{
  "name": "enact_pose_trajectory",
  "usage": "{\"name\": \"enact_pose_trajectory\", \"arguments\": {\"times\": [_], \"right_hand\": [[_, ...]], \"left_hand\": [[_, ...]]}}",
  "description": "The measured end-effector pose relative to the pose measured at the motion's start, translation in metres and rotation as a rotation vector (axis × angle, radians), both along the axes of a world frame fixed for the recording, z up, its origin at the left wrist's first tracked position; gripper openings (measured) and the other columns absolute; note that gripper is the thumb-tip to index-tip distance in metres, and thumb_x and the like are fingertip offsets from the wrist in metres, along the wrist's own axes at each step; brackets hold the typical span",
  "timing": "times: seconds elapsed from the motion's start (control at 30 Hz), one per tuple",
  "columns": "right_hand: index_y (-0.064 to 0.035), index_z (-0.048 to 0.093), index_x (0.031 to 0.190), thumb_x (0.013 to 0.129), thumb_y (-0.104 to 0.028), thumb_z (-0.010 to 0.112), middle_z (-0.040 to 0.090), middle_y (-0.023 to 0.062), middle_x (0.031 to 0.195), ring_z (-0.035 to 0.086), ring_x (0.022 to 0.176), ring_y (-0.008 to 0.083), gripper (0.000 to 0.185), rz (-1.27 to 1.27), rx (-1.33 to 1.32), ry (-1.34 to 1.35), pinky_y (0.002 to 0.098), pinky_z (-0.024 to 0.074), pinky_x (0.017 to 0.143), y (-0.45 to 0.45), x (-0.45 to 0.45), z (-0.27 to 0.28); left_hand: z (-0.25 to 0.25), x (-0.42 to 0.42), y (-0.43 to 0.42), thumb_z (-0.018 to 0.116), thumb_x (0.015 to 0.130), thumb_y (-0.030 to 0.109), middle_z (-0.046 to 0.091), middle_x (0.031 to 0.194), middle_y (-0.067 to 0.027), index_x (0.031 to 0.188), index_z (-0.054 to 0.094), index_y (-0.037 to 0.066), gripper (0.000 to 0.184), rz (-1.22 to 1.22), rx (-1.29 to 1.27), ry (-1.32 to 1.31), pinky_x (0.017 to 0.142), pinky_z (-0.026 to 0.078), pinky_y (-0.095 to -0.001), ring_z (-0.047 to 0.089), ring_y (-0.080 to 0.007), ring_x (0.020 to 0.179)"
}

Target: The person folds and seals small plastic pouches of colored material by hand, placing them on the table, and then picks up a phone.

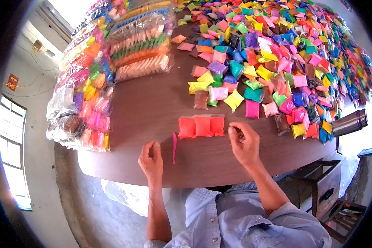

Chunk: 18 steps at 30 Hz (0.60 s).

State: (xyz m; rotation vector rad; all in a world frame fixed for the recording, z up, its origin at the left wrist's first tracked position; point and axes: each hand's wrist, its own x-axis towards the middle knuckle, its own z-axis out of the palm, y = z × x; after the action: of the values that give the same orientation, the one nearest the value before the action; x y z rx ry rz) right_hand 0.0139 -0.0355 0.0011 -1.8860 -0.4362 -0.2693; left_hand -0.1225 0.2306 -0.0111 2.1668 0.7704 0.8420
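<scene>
Three red-orange packets in clear plastic bags (202,126) lie side by side on the table in front of me, their edges touching or overlapping. My right hand (245,144) hovers just right of them, fingers curled in and thumb near the index finger, with nothing visible in it. My left hand (151,162) is at the table's front edge, its fingers also curled and no object showing. Between that hand and the packets lies a slim pink plastic tool (174,148), roughly upright in the view.
A big heap of small colourful packets (273,62) covers the table's back and right. Bagged bundles of packets (84,95) and clear-wrapped rows (142,68) stand at left. A metal flask (349,123) lies tilted at the right edge. Below is a wooden stool-like frame (324,188).
</scene>
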Motion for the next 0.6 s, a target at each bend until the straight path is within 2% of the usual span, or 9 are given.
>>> {"name": "enact_pose_trajectory", "arguments": {"times": [0.03, 0.13, 0.17, 0.2, 0.27, 0.3, 0.4, 0.43, 0.6], "right_hand": [[-0.0003, 0.071, 0.107, 0.096, -0.005, 0.071, 0.071, 0.0116, 0.092, 0.068, 0.076, 0.0166, 0.012, -0.008, 0.018, 0.118, 0.0297, 0.0529, 0.065, -0.010, -0.005, 0.002], [0.0001, 0.071, 0.108, 0.096, -0.004, 0.070, 0.070, 0.0097, 0.090, 0.067, 0.076, 0.0143, 0.013, -0.064, -0.021, 0.150, 0.0294, 0.0530, 0.066, -0.036, -0.014, -0.011], [-0.0011, 0.071, 0.112, 0.098, -0.004, 0.070, 0.067, 0.0013, 0.092, 0.054, 0.072, 0.0037, 0.015, -0.045, 0.005, 0.083, 0.0214, 0.0429, 0.060, -0.039, -0.015, -0.015], [-0.0011, 0.071, 0.112, 0.098, -0.004, 0.070, 0.067, 0.0013, 0.092, 0.054, 0.072, 0.0037, 0.015, -0.049, 0.008, 0.083, 0.0214, 0.0429, 0.060, -0.039, -0.016, -0.012], [-0.0030, 0.070, 0.113, 0.091, -0.006, 0.074, 0.071, 0.0133, 0.097, 0.070, 0.085, 0.0278, 0.023, -0.009, -0.122, 0.005, 0.0375, 0.0563, 0.074, -0.033, -0.017, 0.000], [-0.0063, 0.071, 0.115, 0.087, -0.010, 0.078, 0.072, 0.0137, 0.104, 0.069, 0.095, 0.0348, 0.029, 0.001, -0.172, -0.011, 0.0432, 0.0567, 0.083, -0.028, -0.014, 0.000], [-0.0086, 0.071, 0.114, 0.084, -0.013, 0.080, 0.071, 0.0122, 0.107, 0.068, 0.099, 0.0349, 0.032, 0.025, -0.242, -0.235, 0.0444, 0.0567, 0.087, -0.008, -0.008, 0.010], [-0.0115, 0.071, 0.116, 0.081, -0.017, 0.084, 0.069, 0.0089, 0.115, 0.066, 0.108, 0.0331, 0.038, 0.055, -0.253, -0.237, 0.0461, 0.0549, 0.092, -0.002, -0.007, 0.008], [-0.0165, 0.070, 0.117, 0.079, -0.024, 0.086, 0.063, 0.0045, 0.126, 0.061, 0.120, 0.0299, 0.041, 0.138, -0.388, -0.329, 0.0484, 0.0477, 0.102, 0.029, -0.004, 0.009]], "left_hand": [[0.001, 0.000, 0.000, 0.071, 0.099, 0.015, 0.074, 0.090, -0.0099, 0.103, 0.074, 0.002, 0.014, 0.000, 0.001, -0.001, 0.073, 0.054, -0.0325, 0.067, -0.0170, 0.080], [0.003, -0.001, -0.002, 0.071, 0.098, 0.011, 0.076, 0.092, -0.0136, 0.104, 0.074, 0.001, 0.012, 0.005, -0.008, 0.015, 0.073, 0.054, -0.0336, 0.069, -0.0204, 0.079], [0.003, 0.000, -0.001, 0.071, 0.098, 0.011, 0.076, 0.092, -0.0133, 0.104, 0.074, 0.001, 0.012, 0.002, -0.011, 0.014, 0.073, 0.054, -0.0332, 0.069, -0.0202, 0.079], [0.003, 0.000, -0.002, 0.071, 0.099, 0.011, 0.076, 0.092, -0.0131, 0.104, 0.074, 0.001, 0.012, -0.001, -0.014, 0.015, 0.072, 0.053, -0.0327, 0.069, -0.0199, 0.079], [0.002, -0.001, -0.001, 0.071, 0.099, 0.012, 0.076, 0.092, -0.0127, 0.104, 0.074, 0.001, 0.012, -0.014, -0.001, 0.003, 0.071, 0.053, -0.0325, 0.068, -0.0196, 0.079], [0.001, 0.000, 0.000, 0.071, 0.099, 0.012, 0.076, 0.092, -0.0122, 0.104, 0.074, 0.002, 0.012, -0.021, 0.008, -0.012, 0.071, 0.053, -0.0323, 0.068, -0.0193, 0.079], [-0.002, -0.003, 0.002, 0.071, 0.098, 0.012, 0.077, 0.093, -0.0115, 0.104, 0.074, 0.002, 0.011, -0.023, -0.026, 0.000, 0.070, 0.053, -0.0324, 0.068, -0.0181, 0.079], [-0.001, -0.002, 0.001, 0.071, 0.098, 0.012, 0.077, 0.093, -0.0115, 0.104, 0.074, 0.002, 0.011, -0.023, -0.024, -0.001, 0.070, 0.053, -0.0324, 0.068, -0.0181, 0.079], [0.001, 0.000, 0.000, 0.071, 0.098, 0.011, 0.075, 0.089, -0.0106, 0.103, 0.074, 0.001, 0.011, -0.016, 0.050, -0.053, 0.068, 0.052, -0.0326, 0.066, -0.0162, 0.076]]}}
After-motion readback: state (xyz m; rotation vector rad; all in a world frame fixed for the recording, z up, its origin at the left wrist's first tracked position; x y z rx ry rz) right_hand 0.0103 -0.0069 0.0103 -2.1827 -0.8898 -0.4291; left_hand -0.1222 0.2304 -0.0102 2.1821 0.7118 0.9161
